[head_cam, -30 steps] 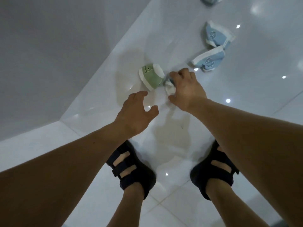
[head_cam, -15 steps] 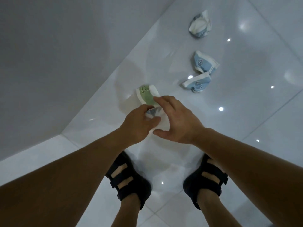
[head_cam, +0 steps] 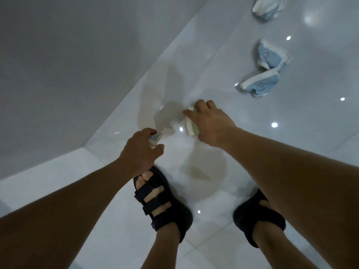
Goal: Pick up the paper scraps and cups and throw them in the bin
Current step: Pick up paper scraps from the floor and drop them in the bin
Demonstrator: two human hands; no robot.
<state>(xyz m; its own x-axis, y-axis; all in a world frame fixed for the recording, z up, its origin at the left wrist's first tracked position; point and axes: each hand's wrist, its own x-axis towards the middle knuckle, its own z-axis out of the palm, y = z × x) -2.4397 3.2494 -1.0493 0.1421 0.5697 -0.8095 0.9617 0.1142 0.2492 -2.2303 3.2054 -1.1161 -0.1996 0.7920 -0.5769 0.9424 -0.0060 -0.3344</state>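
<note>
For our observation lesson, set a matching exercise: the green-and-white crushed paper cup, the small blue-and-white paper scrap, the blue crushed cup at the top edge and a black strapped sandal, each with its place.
Things
1. green-and-white crushed paper cup
2. small blue-and-white paper scrap
3. blue crushed cup at the top edge
4. black strapped sandal

Places
A. on a foot
B. untouched on the white floor tiles
C. gripped by the right hand
D. held in the left hand

Pairs: 1-C, 2-D, 3-B, 4-A

Dim, bluish light; ceiling lamps glint as white spots on the glossy floor, wide-angle edges stretched.
</note>
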